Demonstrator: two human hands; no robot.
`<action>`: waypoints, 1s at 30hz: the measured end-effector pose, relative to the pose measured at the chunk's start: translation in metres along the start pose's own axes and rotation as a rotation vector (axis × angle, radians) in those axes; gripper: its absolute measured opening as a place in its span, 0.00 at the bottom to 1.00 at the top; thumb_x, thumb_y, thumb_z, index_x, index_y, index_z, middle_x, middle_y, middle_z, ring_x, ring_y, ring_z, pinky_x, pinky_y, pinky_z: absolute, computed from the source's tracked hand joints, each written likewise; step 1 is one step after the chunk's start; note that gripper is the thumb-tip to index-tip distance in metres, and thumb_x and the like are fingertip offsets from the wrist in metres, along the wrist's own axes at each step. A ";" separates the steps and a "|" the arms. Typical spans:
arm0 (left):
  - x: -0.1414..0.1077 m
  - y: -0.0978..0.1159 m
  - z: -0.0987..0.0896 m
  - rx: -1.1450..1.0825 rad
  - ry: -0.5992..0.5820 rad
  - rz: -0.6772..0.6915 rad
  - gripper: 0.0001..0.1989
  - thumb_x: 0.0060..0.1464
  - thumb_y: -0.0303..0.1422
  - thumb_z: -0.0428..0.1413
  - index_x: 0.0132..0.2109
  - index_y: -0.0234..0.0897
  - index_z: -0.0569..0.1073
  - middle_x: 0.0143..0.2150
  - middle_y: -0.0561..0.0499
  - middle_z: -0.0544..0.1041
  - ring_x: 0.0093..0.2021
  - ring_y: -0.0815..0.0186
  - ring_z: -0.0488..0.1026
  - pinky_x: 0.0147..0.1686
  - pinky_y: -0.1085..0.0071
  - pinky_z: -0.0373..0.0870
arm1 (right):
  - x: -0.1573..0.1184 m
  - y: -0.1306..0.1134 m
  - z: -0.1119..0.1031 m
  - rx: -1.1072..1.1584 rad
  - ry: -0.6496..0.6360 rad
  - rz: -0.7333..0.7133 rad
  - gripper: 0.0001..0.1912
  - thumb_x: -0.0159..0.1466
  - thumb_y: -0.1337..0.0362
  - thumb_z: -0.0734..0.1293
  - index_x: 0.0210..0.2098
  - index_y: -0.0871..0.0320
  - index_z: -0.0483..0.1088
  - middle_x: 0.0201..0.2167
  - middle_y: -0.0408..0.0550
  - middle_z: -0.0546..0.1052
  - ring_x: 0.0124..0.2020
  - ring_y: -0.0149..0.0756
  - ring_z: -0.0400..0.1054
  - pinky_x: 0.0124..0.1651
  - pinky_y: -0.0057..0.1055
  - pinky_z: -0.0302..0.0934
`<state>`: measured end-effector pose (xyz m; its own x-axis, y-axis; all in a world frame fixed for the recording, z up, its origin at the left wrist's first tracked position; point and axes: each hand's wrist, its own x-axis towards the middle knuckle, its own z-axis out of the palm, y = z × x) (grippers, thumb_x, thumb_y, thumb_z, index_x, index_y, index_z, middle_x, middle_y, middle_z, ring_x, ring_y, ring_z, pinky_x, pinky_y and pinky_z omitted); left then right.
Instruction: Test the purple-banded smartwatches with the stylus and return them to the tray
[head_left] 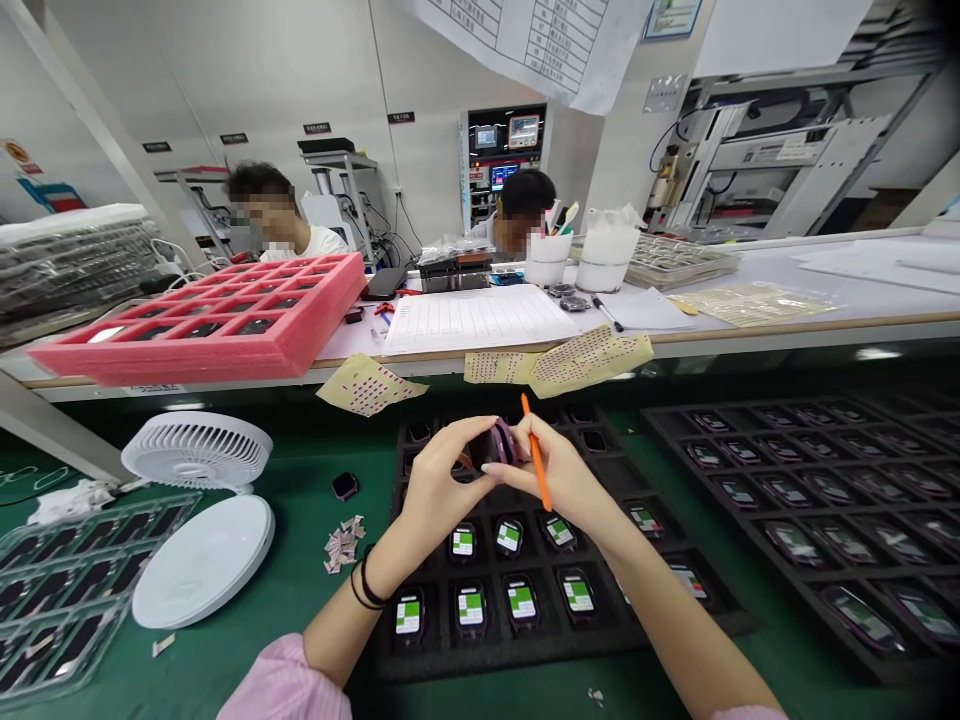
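My left hand [450, 475] and my right hand [551, 480] meet above a black foam tray [600, 640]. Between them is a dark smartwatch with a purple-edged case [501, 445], held in my left fingers and touched by my right. My right hand also grips an orange plastic pick [538, 470], its tip pointing down. Several watches with green-and-white screens [470, 607] sit in the tray's pockets below my wrists. Black bands circle my left wrist.
A second black tray of watches [795, 490] lies to the right. On the left are a white fan [196, 452], a loose watch [345, 486], label scraps [343, 545] and a clear plastic tray [67, 600]. Two people sit beyond the white bench [750, 275].
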<state>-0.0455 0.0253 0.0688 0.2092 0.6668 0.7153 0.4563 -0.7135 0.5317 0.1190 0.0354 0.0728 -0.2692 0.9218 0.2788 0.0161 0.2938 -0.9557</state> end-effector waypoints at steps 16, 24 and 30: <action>-0.002 0.005 0.000 -0.168 -0.013 -0.084 0.34 0.50 0.28 0.63 0.62 0.43 0.58 0.53 0.44 0.73 0.45 0.65 0.73 0.35 0.73 0.77 | 0.000 -0.013 -0.005 0.244 0.000 0.145 0.25 0.55 0.53 0.72 0.24 0.55 0.50 0.23 0.36 0.54 0.26 0.26 0.52 0.32 0.27 0.64; -0.002 0.001 0.002 -0.115 0.027 -0.088 0.28 0.50 0.28 0.62 0.57 0.40 0.63 0.51 0.44 0.73 0.47 0.62 0.73 0.38 0.70 0.77 | 0.001 -0.012 -0.009 0.341 0.014 0.108 0.22 0.58 0.54 0.70 0.24 0.55 0.52 0.25 0.36 0.53 0.26 0.26 0.51 0.36 0.31 0.72; -0.002 0.001 0.002 -0.169 0.053 -0.067 0.14 0.50 0.28 0.61 0.44 0.38 0.68 0.50 0.43 0.73 0.47 0.62 0.73 0.37 0.71 0.76 | 0.001 -0.011 -0.007 0.351 0.060 0.113 0.23 0.57 0.53 0.70 0.23 0.56 0.52 0.24 0.36 0.51 0.25 0.26 0.47 0.34 0.31 0.72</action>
<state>-0.0435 0.0240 0.0671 0.1354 0.7053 0.6959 0.3153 -0.6965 0.6446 0.1255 0.0350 0.0842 -0.2274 0.9597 0.1650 -0.2912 0.0947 -0.9520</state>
